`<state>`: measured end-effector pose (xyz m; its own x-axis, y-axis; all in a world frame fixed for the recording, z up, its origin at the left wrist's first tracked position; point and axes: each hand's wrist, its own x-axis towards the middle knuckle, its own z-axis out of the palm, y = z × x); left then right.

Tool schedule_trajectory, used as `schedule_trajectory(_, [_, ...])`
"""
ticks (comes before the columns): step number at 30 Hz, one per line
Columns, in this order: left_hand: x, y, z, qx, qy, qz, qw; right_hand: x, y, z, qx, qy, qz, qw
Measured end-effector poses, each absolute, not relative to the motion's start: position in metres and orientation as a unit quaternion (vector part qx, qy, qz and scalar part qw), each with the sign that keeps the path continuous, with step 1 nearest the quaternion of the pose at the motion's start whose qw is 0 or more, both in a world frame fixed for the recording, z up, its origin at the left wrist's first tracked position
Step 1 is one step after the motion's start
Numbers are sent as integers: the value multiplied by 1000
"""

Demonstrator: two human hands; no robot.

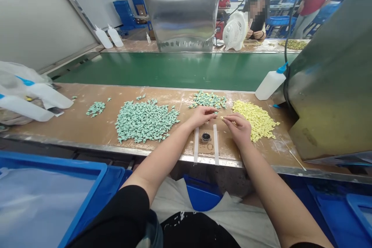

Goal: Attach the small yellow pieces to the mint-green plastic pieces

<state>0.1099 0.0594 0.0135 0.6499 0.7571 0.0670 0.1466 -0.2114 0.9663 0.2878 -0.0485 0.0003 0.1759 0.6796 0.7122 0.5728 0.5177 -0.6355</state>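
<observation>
My left hand [202,115] rests on the brown bench with its fingers pinched together at the edge of a small pile of green pieces [208,100]; what it pinches is too small to name. My right hand [238,126] is curled beside the pile of yellow pieces [255,120] and pinches one small yellow piece [222,117] at its fingertips. The two hands almost meet above a small round black pot [206,136] that sits between two white strips [215,149]. A large heap of green pieces [143,120] lies to the left.
A white squeeze bottle [270,84] lies at the right by a big metal housing [334,85]. A green conveyor belt [180,69] runs behind the bench. Plastic bags [26,93] sit far left. Blue crates [52,197] stand below. Other people sit across the belt by a white fan [235,30].
</observation>
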Motion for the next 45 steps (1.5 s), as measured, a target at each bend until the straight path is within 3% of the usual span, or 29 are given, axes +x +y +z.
schedule_trajectory(6, [114, 54, -3, 665, 291, 292, 622, 288, -44, -3, -530, -620, 49, 577])
schedule_trajectory(11, [113, 52, -4, 664, 291, 298, 622, 287, -43, -4, -539, -621, 48, 567])
schedule_trajectory(35, [118, 52, -6, 774, 292, 301, 474, 284, -43, -2, -540, -667, -4, 514])
schedule_trajectory(45, [109, 54, 3, 877, 249, 246, 330, 286, -45, -10, -530, -682, 5, 505])
